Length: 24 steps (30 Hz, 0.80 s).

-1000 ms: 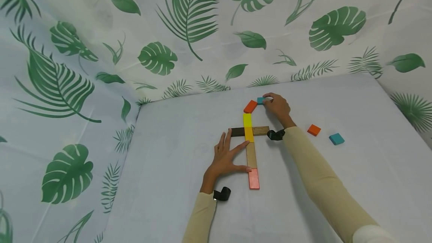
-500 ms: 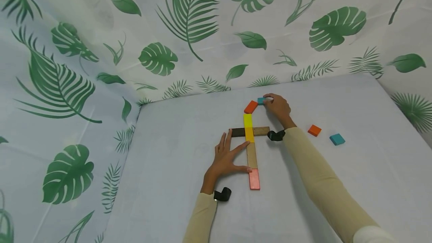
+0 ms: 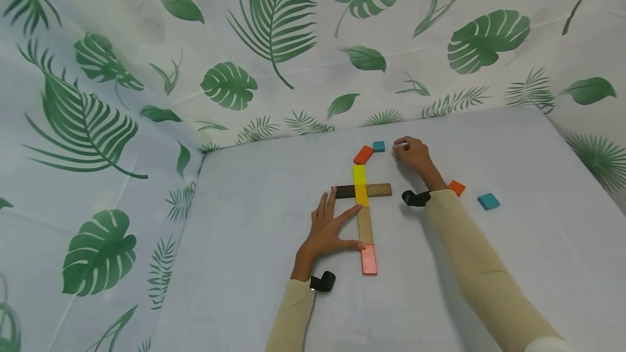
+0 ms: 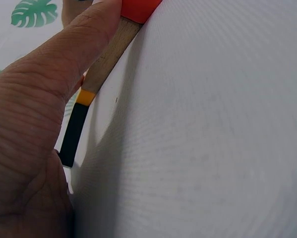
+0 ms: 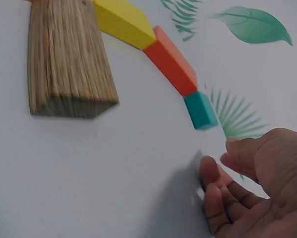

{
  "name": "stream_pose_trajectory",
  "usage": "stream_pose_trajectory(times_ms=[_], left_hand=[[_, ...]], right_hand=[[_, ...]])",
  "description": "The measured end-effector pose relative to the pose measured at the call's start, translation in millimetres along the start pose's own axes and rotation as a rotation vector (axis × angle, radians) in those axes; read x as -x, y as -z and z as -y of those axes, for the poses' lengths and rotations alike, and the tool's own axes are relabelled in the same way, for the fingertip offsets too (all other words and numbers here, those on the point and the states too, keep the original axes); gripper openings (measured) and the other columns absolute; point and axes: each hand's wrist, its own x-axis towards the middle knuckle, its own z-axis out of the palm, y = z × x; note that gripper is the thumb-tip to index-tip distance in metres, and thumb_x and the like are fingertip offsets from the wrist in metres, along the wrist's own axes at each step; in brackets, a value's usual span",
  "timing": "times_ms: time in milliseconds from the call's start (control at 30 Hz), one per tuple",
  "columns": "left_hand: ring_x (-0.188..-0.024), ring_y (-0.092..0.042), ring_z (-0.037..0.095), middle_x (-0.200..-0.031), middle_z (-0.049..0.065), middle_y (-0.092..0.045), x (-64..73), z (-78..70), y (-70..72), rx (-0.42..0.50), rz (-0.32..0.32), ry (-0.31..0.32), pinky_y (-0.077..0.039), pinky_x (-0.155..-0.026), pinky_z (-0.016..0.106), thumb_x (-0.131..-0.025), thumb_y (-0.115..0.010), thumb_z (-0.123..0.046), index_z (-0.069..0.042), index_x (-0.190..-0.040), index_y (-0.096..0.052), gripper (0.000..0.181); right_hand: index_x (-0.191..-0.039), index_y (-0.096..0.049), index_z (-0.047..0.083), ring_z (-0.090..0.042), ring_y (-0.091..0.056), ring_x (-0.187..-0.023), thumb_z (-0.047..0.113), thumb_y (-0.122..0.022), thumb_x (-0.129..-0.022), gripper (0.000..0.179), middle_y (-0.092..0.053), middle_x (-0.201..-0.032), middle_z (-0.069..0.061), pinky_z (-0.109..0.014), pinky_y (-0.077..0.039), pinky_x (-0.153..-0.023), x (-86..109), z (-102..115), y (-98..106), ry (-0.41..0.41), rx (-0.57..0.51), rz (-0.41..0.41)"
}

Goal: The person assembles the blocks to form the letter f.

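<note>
Flat coloured blocks lie in a cross shape. My left hand [image 3: 327, 230] spreads over its left side: the thumb touches near the top of the pink block [image 3: 369, 261], the index fingertip is at the lower end of the orange-yellow block [image 3: 361, 195], and other fingertips reach the dark block [image 3: 345, 192]. Between thumb and index runs a light wooden block [image 3: 364, 225]. A yellow block [image 3: 359, 174] continues upward to a tilted red-orange block [image 3: 363, 155], then a small teal block [image 3: 379, 146]. Just right of the teal block, apart from it, my right hand [image 3: 413, 154] holds nothing, fingers loosely curled.
A brown wooden block [image 3: 379, 190] forms the cross's right arm. To the right lie a loose orange block [image 3: 457, 187], partly behind the right sleeve, and a loose teal block [image 3: 488, 201]. Leaf-print cloth [image 3: 293, 107] hangs behind and left of the white surface [image 3: 235, 243].
My right hand has let go of the small teal block and moved a little to the right. The teal block stays beside the red-orange one. My left hand has kept its place.
</note>
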Motion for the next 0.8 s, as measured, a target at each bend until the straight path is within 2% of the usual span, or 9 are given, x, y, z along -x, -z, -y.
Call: stream_pose_trajectory(times_ms=[167, 300, 433, 633, 800], left_hand=[[-0.152, 0.010, 0.032, -0.165, 0.004, 0.016, -0.3, -1.2, 0.3, 0.001, 0.003, 0.003, -0.021, -0.110, 0.056, -0.069, -0.076, -0.068, -0.051, -0.148, -0.028, 0.094], [-0.152, 0.009, 0.032, -0.165, 0.004, 0.016, -0.6, -2.0, 0.3, -0.001, 0.006, 0.008, -0.021, -0.110, 0.056, -0.069, -0.075, -0.068, -0.052, -0.148, -0.028, 0.094], [-0.152, 0.009, 0.032, -0.165, 0.005, 0.015, -0.5, -2.1, 0.0, -0.003, 0.005, 0.005, -0.021, -0.110, 0.055, -0.069, -0.075, -0.068, -0.051, -0.149, -0.028, 0.094], [-0.152, 0.009, 0.033, -0.165, 0.006, 0.015, 0.0, -2.2, 0.8, 0.000, 0.000, 0.000, -0.021, -0.109, 0.056, -0.069, -0.076, -0.068, -0.051, -0.149, -0.028, 0.094], [-0.152, 0.009, 0.033, -0.165, 0.006, 0.014, -0.2, -1.4, 1.2, 0.011, 0.002, -0.001, -0.020, -0.110, 0.057, -0.069, -0.076, -0.067, -0.051, -0.149, -0.028, 0.094]], right_hand=[[-0.130, -0.054, -0.001, -0.032, -0.059, -0.096, 0.030, -0.049, -0.102, 0.042, -0.058, -0.121, -0.027, -0.034, -0.046, -0.074, 8.1, -10.0, 19.7, -0.039, 0.022, 0.094], [-0.130, -0.053, -0.002, -0.036, -0.056, -0.102, 0.033, -0.049, -0.101, 0.045, -0.054, -0.125, -0.029, -0.041, -0.046, -0.080, 19.3, -17.3, 37.0, -0.039, 0.056, 0.160], [-0.126, -0.054, -0.003, -0.040, -0.052, -0.108, 0.034, -0.051, -0.100, 0.045, -0.053, -0.126, -0.030, -0.050, -0.044, -0.088, 31.7, -26.7, 54.9, -0.005, 0.108, 0.224], [-0.122, -0.054, -0.004, -0.037, -0.050, -0.106, 0.032, -0.060, -0.097, 0.045, -0.052, -0.121, -0.028, -0.047, -0.044, -0.087, 55.8, -33.9, 76.6, 0.019, 0.142, 0.336], [-0.124, -0.049, -0.007, -0.045, -0.048, -0.111, 0.028, -0.069, -0.091, 0.052, -0.047, -0.126, -0.036, -0.060, -0.040, -0.095, 71.6, -34.1, 92.6, 0.039, 0.251, 0.423]])
